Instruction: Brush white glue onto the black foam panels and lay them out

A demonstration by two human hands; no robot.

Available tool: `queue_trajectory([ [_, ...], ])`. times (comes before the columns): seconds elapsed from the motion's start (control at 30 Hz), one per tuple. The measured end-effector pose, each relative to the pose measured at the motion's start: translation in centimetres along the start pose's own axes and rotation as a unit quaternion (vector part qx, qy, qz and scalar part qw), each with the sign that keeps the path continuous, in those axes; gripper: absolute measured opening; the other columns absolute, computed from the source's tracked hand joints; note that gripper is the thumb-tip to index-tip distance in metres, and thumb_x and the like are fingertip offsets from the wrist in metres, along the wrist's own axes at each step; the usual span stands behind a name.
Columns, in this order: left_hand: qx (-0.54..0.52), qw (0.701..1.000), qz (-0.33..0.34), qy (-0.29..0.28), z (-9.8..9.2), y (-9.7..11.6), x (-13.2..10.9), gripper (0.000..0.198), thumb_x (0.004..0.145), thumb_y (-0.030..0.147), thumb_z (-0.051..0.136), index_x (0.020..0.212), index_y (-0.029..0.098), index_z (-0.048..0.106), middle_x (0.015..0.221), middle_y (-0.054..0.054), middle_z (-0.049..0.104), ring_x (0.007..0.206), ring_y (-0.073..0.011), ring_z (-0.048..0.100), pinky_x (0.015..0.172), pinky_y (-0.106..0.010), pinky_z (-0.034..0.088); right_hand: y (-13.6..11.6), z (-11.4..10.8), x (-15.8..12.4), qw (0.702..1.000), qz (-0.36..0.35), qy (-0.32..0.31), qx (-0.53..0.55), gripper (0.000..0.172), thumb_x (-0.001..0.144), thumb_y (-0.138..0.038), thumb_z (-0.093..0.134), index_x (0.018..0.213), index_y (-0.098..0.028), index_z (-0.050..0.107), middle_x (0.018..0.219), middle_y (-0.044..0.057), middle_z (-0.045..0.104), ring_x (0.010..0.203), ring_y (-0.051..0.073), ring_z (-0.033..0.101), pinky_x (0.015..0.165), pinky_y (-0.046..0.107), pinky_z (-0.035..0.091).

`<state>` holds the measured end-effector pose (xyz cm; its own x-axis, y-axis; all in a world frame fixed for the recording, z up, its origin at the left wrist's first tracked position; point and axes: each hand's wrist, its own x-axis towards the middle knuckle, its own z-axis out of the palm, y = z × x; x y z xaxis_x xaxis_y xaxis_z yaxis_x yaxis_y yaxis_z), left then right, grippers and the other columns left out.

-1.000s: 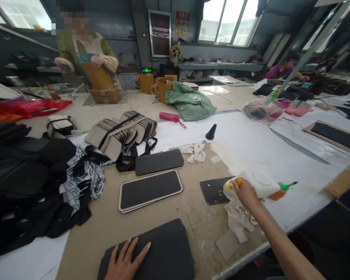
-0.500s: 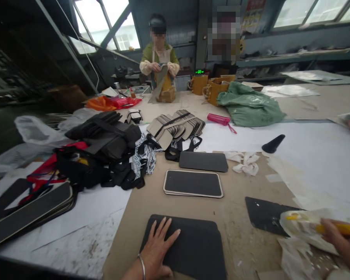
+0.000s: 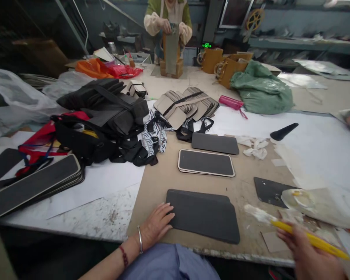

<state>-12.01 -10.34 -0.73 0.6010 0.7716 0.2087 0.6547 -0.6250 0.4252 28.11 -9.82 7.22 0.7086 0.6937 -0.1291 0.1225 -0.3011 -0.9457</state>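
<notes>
Grasps a yellow brush (image 3: 323, 244) in the right hand (image 3: 309, 252) and rests the left hand (image 3: 156, 223) on dark boards (image 3: 202, 216) by the desk's (image 3: 111, 217) near edge.
Wraps the right hand round the brush handle, right of the dark boards, aiming the white-coated tip left toward them; cannot tell if touching the desk. Lays the left hand loose and unclenched, fingertips on the left end of the dark boards, stacked slightly askew. Shows, farther from the near edge, a pale-rimmed board (image 3: 206, 162), then a plain board (image 3: 215, 144); toward the right, a white container (image 3: 323, 204) overlapping a dark panel (image 3: 268, 190); at far left along the near edge, a stack of long boards (image 3: 37, 184).
</notes>
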Motion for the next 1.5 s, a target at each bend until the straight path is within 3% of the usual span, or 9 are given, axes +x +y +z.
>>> queue_trajectory([
  [0.2,-0.031,0.998,0.041,-0.042,0.3,-1.5,-0.3,0.032,0.076,0.021,0.058,0.107,0.014,0.054,0.116,-0.015,0.057,0.115,-0.0275,0.046,0.093,-0.048,0.043,-0.6,13.6,-11.9,0.981,0.034,-0.182,0.052,0.038,0.070,-0.049,0.062,0.085,-0.014,0.061,0.089,0.007,0.065,0.066,0.016,0.062,0.059,0.028,0.054],
  [0.3,-0.047,0.997,0.036,-0.053,0.6,-1.8,-0.3,0.031,0.076,0.018,0.057,0.106,0.015,0.055,0.116,-0.015,0.057,0.115,-0.0266,0.047,0.093,-0.048,0.043,-0.7,17.8,-14.5,0.974,0.028,-0.218,0.050,0.037,0.071,-0.050,0.060,0.084,-0.015,0.061,0.083,0.006,0.065,0.062,0.016,0.062,0.057,0.029,0.054],
  [0.37,-0.054,0.996,0.028,-0.063,0.6,-1.9,-0.2,0.031,0.076,0.018,0.057,0.107,0.016,0.056,0.116,-0.014,0.057,0.114,-0.0257,0.048,0.093,-0.047,0.042,-0.2,19.0,-15.2,0.973,0.028,-0.224,0.037,0.037,0.071,-0.051,0.058,0.083,-0.016,0.060,0.077,0.005,0.065,0.060,0.016,0.061,0.056,0.029,0.053],
  [0.5,-0.056,0.995,0.026,-0.077,0.3,-2.0,-0.1,0.031,0.076,0.019,0.058,0.107,0.018,0.058,0.116,-0.012,0.058,0.113,-0.0260,0.049,0.094,-0.047,0.042,1.0,17.8,-14.3,0.984,0.018,-0.176,-0.013,0.039,0.071,-0.053,0.056,0.084,-0.017,0.057,0.075,0.005,0.065,0.060,0.018,0.061,0.059,0.032,0.052],
  [0.8,-0.016,0.997,0.058,-0.042,0.8,-2.3,-0.3,0.029,0.076,0.016,0.058,0.104,0.017,0.059,0.113,-0.011,0.060,0.108,-0.0262,0.053,0.090,-0.047,0.046,2.0,6.6,-6.9,0.980,-0.015,0.052,-0.194,0.045,0.067,-0.059,0.051,0.082,-0.017,0.058,0.059,0.004,0.064,0.064,0.024,0.063,0.067,0.035,0.047],
  [0.97,-0.014,0.997,0.073,-0.010,1.1,-2.5,-0.4,0.026,0.076,0.016,0.057,0.102,0.016,0.059,0.110,-0.012,0.060,0.105,-0.0267,0.055,0.085,-0.044,0.050,0.8,4.4,-7.4,0.956,-0.033,0.119,-0.267,0.051,0.068,-0.064,0.045,0.081,-0.018,0.061,0.057,0.006,0.064,0.070,0.027,0.063,0.068,0.037,0.045],
  [1.07,-0.037,0.997,0.065,0.004,1.5,-2.5,-0.3,0.022,0.079,0.019,0.054,0.100,0.018,0.060,0.110,-0.011,0.060,0.105,-0.0261,0.055,0.084,-0.043,0.051,-0.6,4.9,-10.2,0.971,-0.047,0.097,-0.212,0.052,0.067,-0.064,0.050,0.084,-0.016,0.060,0.061,0.006,0.065,0.067,0.025,0.063,0.067,0.036,0.046],
  [1.2,-0.065,0.997,0.034,0.024,1.9,-2.1,-0.4,0.021,0.081,0.021,0.053,0.101,0.016,0.057,0.108,-0.013,0.059,0.105,-0.0263,0.054,0.087,-0.046,0.049,-1.2,7.8,-14.9,0.993,-0.021,0.005,-0.116,0.044,0.070,-0.057,0.055,0.087,-0.017,0.059,0.067,0.004,0.065,0.063,0.021,0.063,0.065,0.033,0.048],
  [1.5,-0.144,0.988,0.058,-0.001,0.8,-3.4,-1.7,0.021,0.085,0.010,0.035,0.100,0.014,0.049,0.117,-0.013,0.053,0.120,-0.0199,0.043,0.095,-0.039,0.045,1.4,15.2,-21.1,0.990,0.085,-0.114,0.028,0.037,0.069,-0.053,0.059,0.080,-0.017,0.060,0.077,0.006,0.066,0.057,0.018,0.061,0.056,0.031,0.052],
])
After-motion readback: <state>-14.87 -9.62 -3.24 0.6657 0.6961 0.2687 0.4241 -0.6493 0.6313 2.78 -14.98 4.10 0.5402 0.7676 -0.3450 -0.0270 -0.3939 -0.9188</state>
